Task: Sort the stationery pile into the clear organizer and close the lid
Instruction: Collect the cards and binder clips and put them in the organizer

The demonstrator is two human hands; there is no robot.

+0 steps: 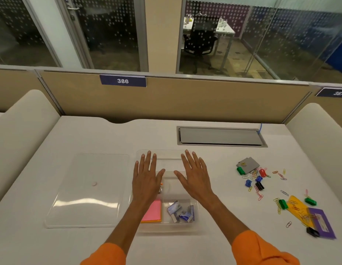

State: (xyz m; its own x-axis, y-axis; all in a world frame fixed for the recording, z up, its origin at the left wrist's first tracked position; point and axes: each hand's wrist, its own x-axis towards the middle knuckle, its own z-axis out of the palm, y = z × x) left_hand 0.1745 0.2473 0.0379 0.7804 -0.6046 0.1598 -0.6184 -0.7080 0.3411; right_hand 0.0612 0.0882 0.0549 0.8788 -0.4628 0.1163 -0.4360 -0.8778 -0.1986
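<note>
The clear organizer [167, 229] sits open at the desk's near centre. Its front compartments hold pink and orange sticky notes [153, 212] and small blue-white eraser packets [180, 212]. My left hand [147, 178] and my right hand [195, 176] hover flat over the organizer, palms down, fingers spread, holding nothing. The clear lid [88, 190] lies flat on the desk to the left of the organizer. To the right lies the stationery pile: coloured paper clips [259, 194], binder clips [259, 185], a grey card [248, 165], a yellow card [298, 206] and a purple card [322, 223].
A grey cable hatch [221, 136] is set into the desk behind the pile. A tan partition [166, 98] with a "386" label closes the desk's far edge. Cream dividers [23, 131] stand at both sides.
</note>
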